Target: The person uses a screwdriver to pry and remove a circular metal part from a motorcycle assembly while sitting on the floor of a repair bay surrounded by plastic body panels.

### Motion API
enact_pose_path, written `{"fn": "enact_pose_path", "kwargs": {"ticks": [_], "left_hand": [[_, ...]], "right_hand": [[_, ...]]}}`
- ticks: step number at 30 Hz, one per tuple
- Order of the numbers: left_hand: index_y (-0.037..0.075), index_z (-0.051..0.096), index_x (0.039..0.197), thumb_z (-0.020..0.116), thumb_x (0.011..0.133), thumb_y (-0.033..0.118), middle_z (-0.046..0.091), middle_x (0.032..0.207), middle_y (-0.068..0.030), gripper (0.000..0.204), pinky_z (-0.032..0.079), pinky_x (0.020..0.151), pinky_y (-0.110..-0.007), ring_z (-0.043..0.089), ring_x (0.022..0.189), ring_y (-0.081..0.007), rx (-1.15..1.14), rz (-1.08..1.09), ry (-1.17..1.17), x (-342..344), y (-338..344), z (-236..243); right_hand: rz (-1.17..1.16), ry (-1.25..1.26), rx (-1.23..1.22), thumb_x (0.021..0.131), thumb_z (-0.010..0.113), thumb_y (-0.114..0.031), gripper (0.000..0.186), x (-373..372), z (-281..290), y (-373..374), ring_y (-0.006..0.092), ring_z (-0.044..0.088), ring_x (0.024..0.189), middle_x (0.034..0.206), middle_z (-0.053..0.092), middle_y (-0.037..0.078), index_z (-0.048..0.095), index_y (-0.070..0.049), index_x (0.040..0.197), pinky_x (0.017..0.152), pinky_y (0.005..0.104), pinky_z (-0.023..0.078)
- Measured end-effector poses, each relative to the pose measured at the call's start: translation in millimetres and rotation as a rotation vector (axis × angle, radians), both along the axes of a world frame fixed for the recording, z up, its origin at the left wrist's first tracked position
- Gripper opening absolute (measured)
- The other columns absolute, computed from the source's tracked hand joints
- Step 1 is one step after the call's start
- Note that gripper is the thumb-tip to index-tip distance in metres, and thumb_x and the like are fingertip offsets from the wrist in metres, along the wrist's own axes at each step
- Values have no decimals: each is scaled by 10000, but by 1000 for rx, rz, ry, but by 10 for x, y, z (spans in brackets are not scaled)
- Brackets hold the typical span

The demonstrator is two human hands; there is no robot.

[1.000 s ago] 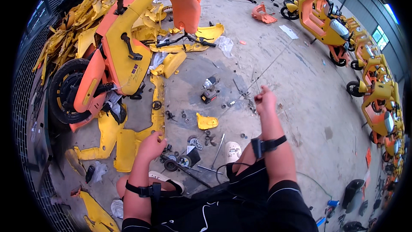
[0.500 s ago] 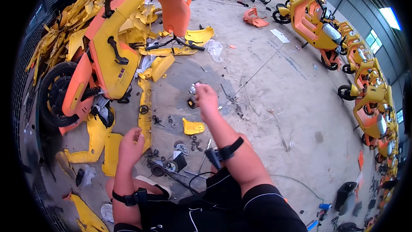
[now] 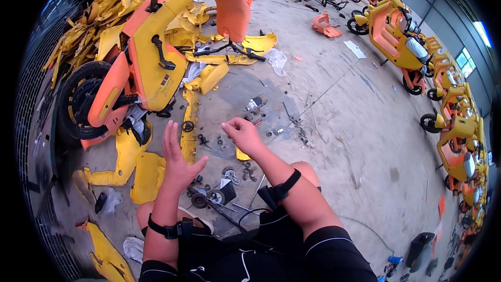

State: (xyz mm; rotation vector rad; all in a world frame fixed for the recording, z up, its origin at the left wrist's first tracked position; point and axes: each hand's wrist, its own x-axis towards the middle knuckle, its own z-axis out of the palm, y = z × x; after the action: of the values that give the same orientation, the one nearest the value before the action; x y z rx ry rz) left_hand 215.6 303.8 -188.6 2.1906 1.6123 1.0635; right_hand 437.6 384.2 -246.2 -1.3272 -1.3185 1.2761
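Observation:
My left hand [image 3: 180,161] is raised above the floor parts with its fingers stretched and thumb spread, holding nothing. Level with it, to the right, my right hand [image 3: 243,134] has its fingers curled and pressed together; whatever may be between them is hidden. Just beyond the right hand a power tool with a silver, chuck-like end [image 3: 254,104] lies on the floor, partly covered by the hand. Below that hand a small yellow plastic piece [image 3: 241,154] peeks out. Closer to my knees are small dark wheels [image 3: 199,200] and several loose metal parts.
At left a yellow-and-orange scooter body [image 3: 156,68] rests on its rear wheel [image 3: 86,99], beside a heap of yellow panels [image 3: 88,31]. Handlebars [image 3: 229,49] lie beyond my hands. Scooters [image 3: 399,36] stand in a row at right. A thin hose [image 3: 370,227] crosses the floor.
My right hand has drawn back toward me from beside the power tool, uncovering more of it. My left hand has risen and spread its fingers. The whole view has shifted slightly.

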Motion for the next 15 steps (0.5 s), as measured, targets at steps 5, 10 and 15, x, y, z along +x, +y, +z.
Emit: {"fn": "enact_pose_path", "kwargs": {"ticks": [5,10,15], "left_hand": [[87,131,1597,885,708,225,166,1635,-188,1174,213,1227,-483,198,1508,-382,55,21,-62,-124,-26,-1],[82,177,1590,881,719,248,187,1630,-187,1132,217,1223,-486,202,1506,-387,19,106,-29,-209,8,-39],[96,330,1548,828,793,282,312,1578,-183,923,293,1190,-471,328,1449,-391,-181,26,99,-592,90,-96]], "right_hand": [[-41,42,1,952,682,-230,234,183,-254,90,118,615,714,798,653,53,664,-5,1013,652,304,512],[187,-595,145,891,678,-149,211,341,-365,140,289,672,831,900,675,147,649,-25,1059,749,400,539],[473,-872,137,869,693,-185,301,273,-203,89,381,662,1059,1147,691,190,683,-72,1148,883,464,529]]}}
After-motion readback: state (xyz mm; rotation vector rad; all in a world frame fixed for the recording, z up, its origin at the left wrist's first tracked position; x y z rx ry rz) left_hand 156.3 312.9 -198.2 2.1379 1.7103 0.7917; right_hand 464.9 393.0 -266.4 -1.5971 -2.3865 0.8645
